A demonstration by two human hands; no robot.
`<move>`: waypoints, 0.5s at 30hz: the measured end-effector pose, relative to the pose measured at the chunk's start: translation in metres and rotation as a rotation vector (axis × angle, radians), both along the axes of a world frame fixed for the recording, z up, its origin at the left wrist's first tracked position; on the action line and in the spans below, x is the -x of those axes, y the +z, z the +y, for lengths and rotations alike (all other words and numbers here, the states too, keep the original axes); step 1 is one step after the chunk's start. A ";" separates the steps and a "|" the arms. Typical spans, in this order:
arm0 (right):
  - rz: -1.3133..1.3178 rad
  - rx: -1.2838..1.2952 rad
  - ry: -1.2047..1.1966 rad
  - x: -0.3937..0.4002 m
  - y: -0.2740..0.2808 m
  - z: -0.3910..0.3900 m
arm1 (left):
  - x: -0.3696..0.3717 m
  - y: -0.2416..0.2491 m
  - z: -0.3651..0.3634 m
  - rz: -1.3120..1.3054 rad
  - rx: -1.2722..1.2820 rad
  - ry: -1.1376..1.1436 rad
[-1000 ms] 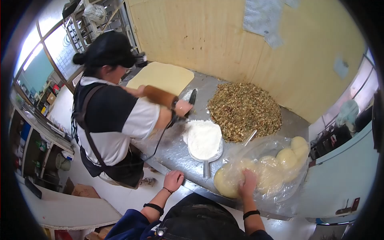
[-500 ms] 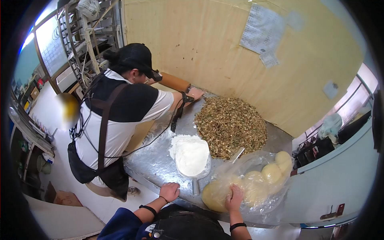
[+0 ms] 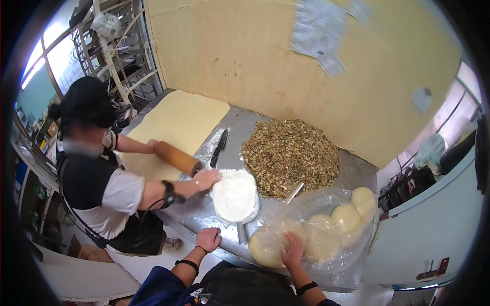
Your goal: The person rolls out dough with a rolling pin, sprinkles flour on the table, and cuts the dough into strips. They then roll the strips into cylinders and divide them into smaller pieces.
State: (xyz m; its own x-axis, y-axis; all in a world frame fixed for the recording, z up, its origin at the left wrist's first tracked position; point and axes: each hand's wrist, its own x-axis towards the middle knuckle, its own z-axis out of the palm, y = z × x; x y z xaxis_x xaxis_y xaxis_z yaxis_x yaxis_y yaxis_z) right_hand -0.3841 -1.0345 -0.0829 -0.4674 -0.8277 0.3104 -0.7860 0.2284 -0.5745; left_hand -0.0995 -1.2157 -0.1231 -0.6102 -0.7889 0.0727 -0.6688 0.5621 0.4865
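My left hand (image 3: 208,239) rests at the near edge of the metal table (image 3: 230,255), its fingers curled in and nothing seen in them. My right hand (image 3: 293,250) lies with fingers stretched out on the dough ball (image 3: 266,251) nearest me. Clear plastic (image 3: 316,206) covers this ball and several others beside it. Between my hands, a little farther in, the handle of a metal scoop (image 3: 242,233) points toward me. White flour (image 3: 235,196) fills and surrounds the scoop.
A chopped nut-like mixture (image 3: 292,159) is heaped behind the plastic. To the left, a co-worker (image 3: 109,183) holds a wooden rolling pin (image 3: 177,158) over a wide dough sheet (image 3: 181,115). A black-handled knife (image 3: 219,149) lies between sheet and heap. A wooden board wall (image 3: 245,56) stands behind.
The co-worker has drawn back from the far side toward the near left, bringing the rolling pin closer. The dough sheet and knife now show more fully. My hands keep nearly the same places.
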 end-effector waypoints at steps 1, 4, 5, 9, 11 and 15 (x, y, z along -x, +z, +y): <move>-0.109 0.056 0.037 0.004 0.014 -0.001 | 0.004 0.005 0.002 0.006 0.016 0.036; -0.107 0.223 0.169 0.027 0.102 0.003 | 0.019 0.001 0.007 -0.054 -0.005 0.192; -0.091 0.334 0.240 0.035 0.142 0.005 | 0.024 -0.004 0.010 -0.085 0.017 0.286; 0.062 0.667 0.490 0.053 0.290 0.050 | 0.042 -0.020 0.027 -0.075 0.052 0.443; 0.140 0.696 0.478 0.045 0.322 0.082 | 0.052 -0.024 0.039 -0.102 0.067 0.457; 0.068 0.901 0.628 0.036 0.354 0.103 | 0.067 -0.018 0.054 -0.045 0.081 0.520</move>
